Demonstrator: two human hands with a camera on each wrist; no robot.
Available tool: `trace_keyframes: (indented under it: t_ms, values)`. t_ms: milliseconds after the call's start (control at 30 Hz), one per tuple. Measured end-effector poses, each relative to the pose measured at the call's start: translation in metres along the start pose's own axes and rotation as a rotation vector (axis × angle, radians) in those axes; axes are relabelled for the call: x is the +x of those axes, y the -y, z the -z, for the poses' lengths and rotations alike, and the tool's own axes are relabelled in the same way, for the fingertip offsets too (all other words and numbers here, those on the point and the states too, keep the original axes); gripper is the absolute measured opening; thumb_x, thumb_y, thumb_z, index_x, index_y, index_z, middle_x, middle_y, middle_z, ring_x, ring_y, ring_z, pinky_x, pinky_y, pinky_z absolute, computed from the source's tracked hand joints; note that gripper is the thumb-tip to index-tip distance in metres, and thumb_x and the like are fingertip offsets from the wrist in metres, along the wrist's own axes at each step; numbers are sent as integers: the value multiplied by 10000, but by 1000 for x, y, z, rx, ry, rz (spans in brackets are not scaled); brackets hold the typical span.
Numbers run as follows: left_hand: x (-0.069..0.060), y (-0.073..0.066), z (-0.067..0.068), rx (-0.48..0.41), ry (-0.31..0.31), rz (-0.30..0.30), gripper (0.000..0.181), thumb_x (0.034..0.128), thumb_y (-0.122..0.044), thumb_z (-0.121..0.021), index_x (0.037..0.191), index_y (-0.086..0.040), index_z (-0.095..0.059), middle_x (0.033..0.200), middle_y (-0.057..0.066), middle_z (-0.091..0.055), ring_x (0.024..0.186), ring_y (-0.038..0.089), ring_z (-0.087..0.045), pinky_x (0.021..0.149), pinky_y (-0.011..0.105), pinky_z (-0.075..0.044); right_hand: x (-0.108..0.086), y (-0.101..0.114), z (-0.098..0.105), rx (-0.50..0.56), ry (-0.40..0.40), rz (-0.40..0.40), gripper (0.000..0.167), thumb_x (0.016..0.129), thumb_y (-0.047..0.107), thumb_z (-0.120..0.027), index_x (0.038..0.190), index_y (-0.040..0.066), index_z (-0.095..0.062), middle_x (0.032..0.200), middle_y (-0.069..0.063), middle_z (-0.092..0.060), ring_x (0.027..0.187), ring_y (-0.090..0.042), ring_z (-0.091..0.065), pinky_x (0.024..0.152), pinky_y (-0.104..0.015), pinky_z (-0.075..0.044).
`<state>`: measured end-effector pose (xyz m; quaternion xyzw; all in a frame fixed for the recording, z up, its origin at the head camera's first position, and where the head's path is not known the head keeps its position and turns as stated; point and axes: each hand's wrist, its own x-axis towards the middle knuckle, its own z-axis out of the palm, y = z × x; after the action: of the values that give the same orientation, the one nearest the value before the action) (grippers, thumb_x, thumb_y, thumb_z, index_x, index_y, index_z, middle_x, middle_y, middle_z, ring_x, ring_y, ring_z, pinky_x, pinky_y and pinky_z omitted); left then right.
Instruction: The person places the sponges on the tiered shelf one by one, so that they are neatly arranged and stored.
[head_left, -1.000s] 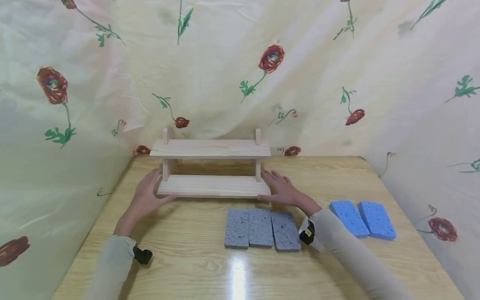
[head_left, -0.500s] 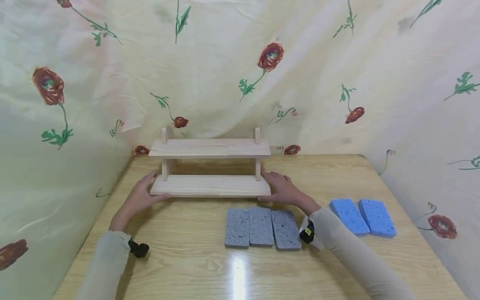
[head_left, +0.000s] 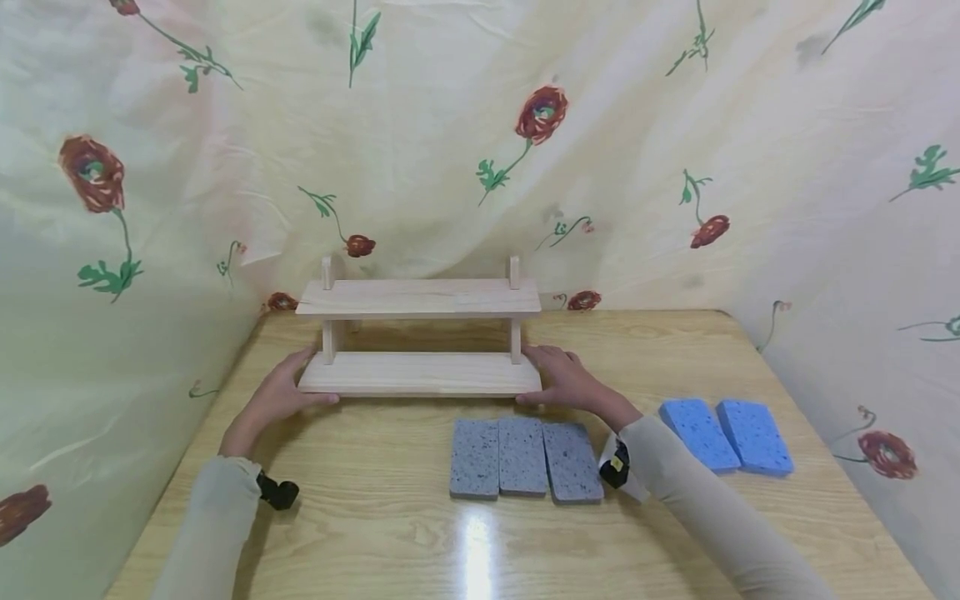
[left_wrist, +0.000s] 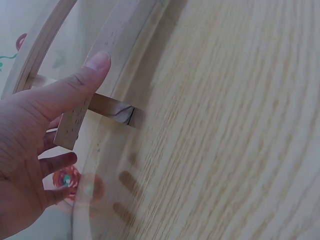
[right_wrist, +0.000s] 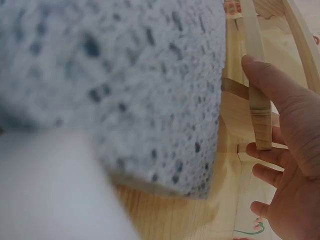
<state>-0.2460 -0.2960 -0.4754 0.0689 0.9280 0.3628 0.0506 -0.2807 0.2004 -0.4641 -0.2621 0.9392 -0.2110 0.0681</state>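
Cloth (head_left: 420, 125) hangs behind the grip; the table (head_left: 360, 533) extends beneath it. The shelf (head_left: 418, 298) is upright between the two grips. The left hand (head_left: 279, 394) pinches the left end of the lower board (head_left: 420, 372), thumb along the front edge; the right hand (head_left: 564, 382) pinches the right end likewise. Three grey sponges (head_left: 522, 456) lie in a row just before the right grip. Two blue sponges (head_left: 699, 435) lie to its right, partly beyond the sleeve (head_left: 705, 492).
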Motion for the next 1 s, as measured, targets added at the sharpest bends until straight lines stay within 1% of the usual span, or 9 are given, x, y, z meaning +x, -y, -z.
trace_keyframes:
  t_ms: [200, 300, 533, 1000]
  values:
    - [2, 1, 0, 0, -8, 7, 1118, 782, -408, -888, 1599, 10, -248, 1640, 306, -236, 1503, 535, -208, 1201, 689, -202, 2, -2, -2, -3, 0, 23, 933, 858, 480, -793, 1555, 19, -379, 1551, -248, -447, 1445, -472, -370, 1118, -733, -266]
    - [2, 3, 0, 1, -12, 14, 1120, 773, -421, -893, 1594, 8, -264, 1637, 303, -246, 1503, 532, -215, 1200, 687, -207, 3, -3, -2, 1, 7, 21, 928, 862, 471, -793, 1559, 24, -375, 1560, -247, -436, 1453, -477, -354, 1124, -735, -259]
    - [3, 6, -1, -12, -18, 13, 1111, 771, -422, -895, 1594, -5, -274, 1635, 300, -255, 1501, 528, -225, 1194, 686, -228, 3, -3, -2, -4, -12, 28, 920, 856, 461, -803, 1547, 15, -391, 1534, -262, -461, 1427, -492, -379, 1101, -742, -281]
    - [3, 2, -5, -21, -39, 1, 1088, 763, -407, -903, 1583, -14, -306, 1620, 289, -297, 1486, 512, -274, 1179, 681, -268, -1, -6, 1, 23, -15, 27, 909, 843, 437, -823, 1536, 17, -411, 1524, -276, -461, 1439, -493, -361, 1111, -756, -257]
